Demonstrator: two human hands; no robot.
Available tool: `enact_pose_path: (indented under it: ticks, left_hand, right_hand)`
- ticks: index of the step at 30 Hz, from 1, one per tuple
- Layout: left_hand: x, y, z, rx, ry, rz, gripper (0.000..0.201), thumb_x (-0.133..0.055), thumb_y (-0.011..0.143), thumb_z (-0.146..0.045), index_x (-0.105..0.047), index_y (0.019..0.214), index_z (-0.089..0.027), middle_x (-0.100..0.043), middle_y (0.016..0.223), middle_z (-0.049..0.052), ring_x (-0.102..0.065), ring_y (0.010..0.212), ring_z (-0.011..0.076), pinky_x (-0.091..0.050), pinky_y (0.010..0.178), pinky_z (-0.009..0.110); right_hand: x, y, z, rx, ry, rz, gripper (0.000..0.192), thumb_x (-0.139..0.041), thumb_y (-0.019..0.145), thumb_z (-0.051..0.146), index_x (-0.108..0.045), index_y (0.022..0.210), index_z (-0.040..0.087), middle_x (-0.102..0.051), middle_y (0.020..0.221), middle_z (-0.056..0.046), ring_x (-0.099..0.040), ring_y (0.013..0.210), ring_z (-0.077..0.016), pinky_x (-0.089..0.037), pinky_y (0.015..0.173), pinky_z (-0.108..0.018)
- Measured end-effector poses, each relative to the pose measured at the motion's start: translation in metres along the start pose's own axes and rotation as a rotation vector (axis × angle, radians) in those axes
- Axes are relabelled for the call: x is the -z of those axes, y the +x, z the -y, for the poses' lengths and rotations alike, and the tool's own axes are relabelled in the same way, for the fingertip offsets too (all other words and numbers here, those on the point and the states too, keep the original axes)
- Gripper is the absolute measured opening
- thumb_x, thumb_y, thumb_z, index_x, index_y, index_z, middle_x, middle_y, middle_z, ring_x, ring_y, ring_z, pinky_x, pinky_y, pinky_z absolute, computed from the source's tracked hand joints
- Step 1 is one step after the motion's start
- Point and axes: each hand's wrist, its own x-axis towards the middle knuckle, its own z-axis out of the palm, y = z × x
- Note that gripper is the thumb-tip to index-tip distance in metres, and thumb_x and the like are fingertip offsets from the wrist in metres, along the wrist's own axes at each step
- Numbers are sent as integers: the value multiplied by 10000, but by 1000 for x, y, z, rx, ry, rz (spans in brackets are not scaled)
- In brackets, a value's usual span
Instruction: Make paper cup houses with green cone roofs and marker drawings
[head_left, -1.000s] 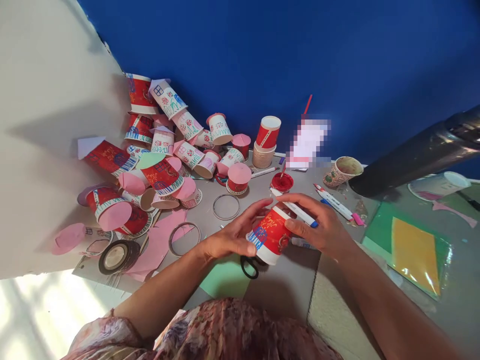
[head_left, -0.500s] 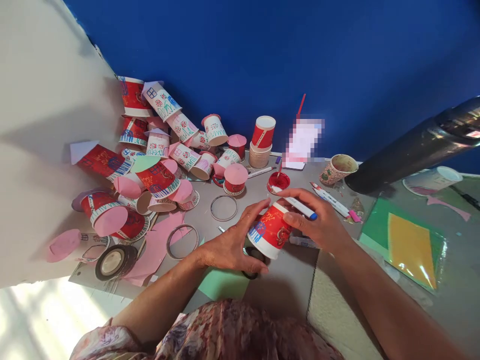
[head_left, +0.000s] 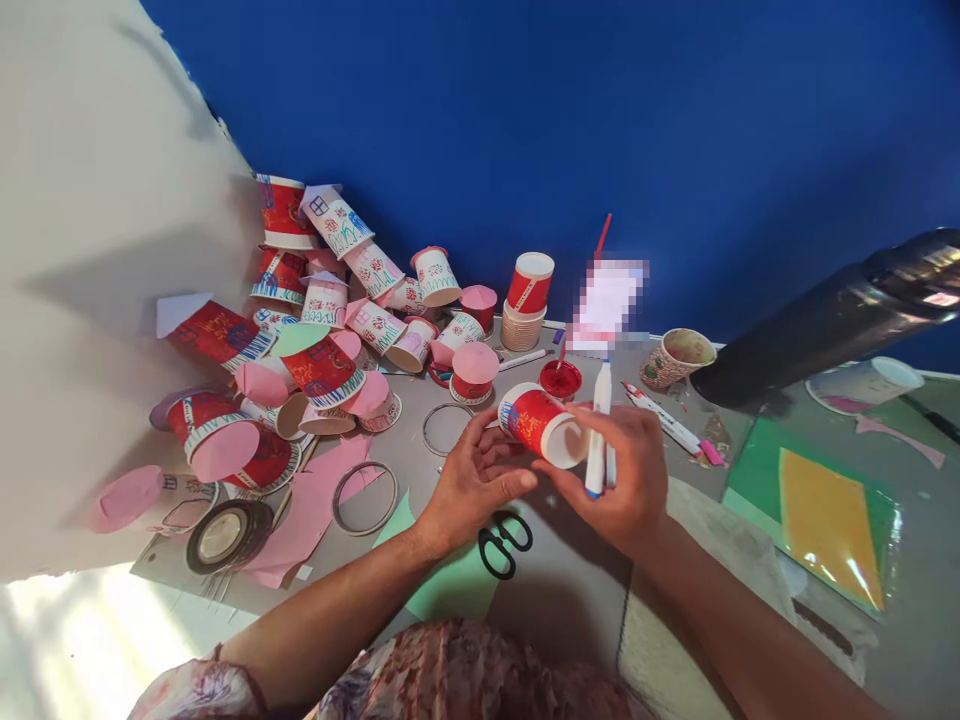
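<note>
The red paper cup (head_left: 541,425) is off the worktop (head_left: 570,590), lifted between my two hands above its grey middle. It lies on its side: the long axis runs roughly left to right, tilted, with the white end facing right and toward me and the other end pointing up-left toward the pile of cups. Blue marks show on its upper left edge.

My left hand (head_left: 474,485) is under and to the left of the cup, fingers (head_left: 480,440) curled against its side, thumb stretched toward the white end. My right hand (head_left: 626,480) meets the cup from the right, thumb and forefinger closed on the rim of the white end. Both hands are gripping the cup.

The right hand also clamps a white marker (head_left: 598,425) between its fingers. The marker stands nearly upright in the view, blue tip down near my palm, the other end pointing toward the wall. It sits just right of the cup.

Black scissors (head_left: 504,541) lie below my hands, partly on a green paper sheet (head_left: 442,580). A small pot of red paint (head_left: 560,380) stands just beyond the cup. A heap of decorated cups (head_left: 330,320) fills the left corner. A roll of tape (head_left: 225,535) lies at the near left. A green and yellow packet (head_left: 817,500) lies to the right.
</note>
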Motion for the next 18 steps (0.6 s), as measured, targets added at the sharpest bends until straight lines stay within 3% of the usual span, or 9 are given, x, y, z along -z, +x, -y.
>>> enact_pose_path:
  ticks: [3, 6, 10, 14, 16, 18]
  left_hand:
    - [-3, -1, 5, 11, -28, 10, 1055, -978, 587, -350, -397, 1460, -243, -541, 1430, 179, -585, 1281, 333, -548, 982, 435]
    - [-1, 1, 4, 43, -14, 0, 1068, -962, 603, -334, -367, 1483, -225, -526, 1453, 192, -560, 1326, 350, -522, 1047, 475]
    - [8, 8, -4, -59, 137, 5, 1017, -904, 671, -287, -357, 1527, -241, -522, 1472, 172, -552, 1345, 352, -495, 1091, 498]
    - [17, 11, -3, -222, 361, 4, 992, -841, 704, -186, -325, 1549, -257, -425, 1558, 169, -505, 1393, 338, -451, 1145, 501]
    - [19, 12, 0, -248, 416, 16, 976, -816, 720, -166, -317, 1554, -253, -367, 1597, 175, -484, 1411, 336, -438, 1158, 501]
    - [20, 12, 3, -264, 442, 38, 971, -794, 718, -133, -317, 1556, -249, -351, 1602, 178, -488, 1404, 332, -446, 1151, 494]
  right_hand:
    - [-4, -6, 5, 71, -14, 67, 574, -775, 860, 307, -496, 1355, 226, -744, 1075, -113, -671, 947, -295, -524, 875, -469]
    - [-5, -9, 10, 73, 88, 151, 599, -757, 848, 262, -482, 1380, 233, -733, 1118, -129, -671, 990, -318, -526, 887, -509]
    - [5, -3, 12, -69, 335, 152, 661, -774, 826, 243, -482, 1419, 237, -706, 1212, -145, -675, 1058, -329, -548, 900, -534]
    - [20, 5, 10, -269, 493, 93, 377, -608, 935, 128, -611, 1288, 258, -759, 902, -45, -702, 756, -216, -578, 721, -388]
    - [25, 8, 11, -283, 486, 70, 290, -586, 952, 118, -665, 1188, 267, -735, 754, -2, -660, 624, -184, -556, 645, -354]
    - [28, 10, 12, -232, 453, 54, 255, -598, 945, 126, -691, 1132, 274, -738, 753, -4, -663, 625, -187, -548, 625, -355]
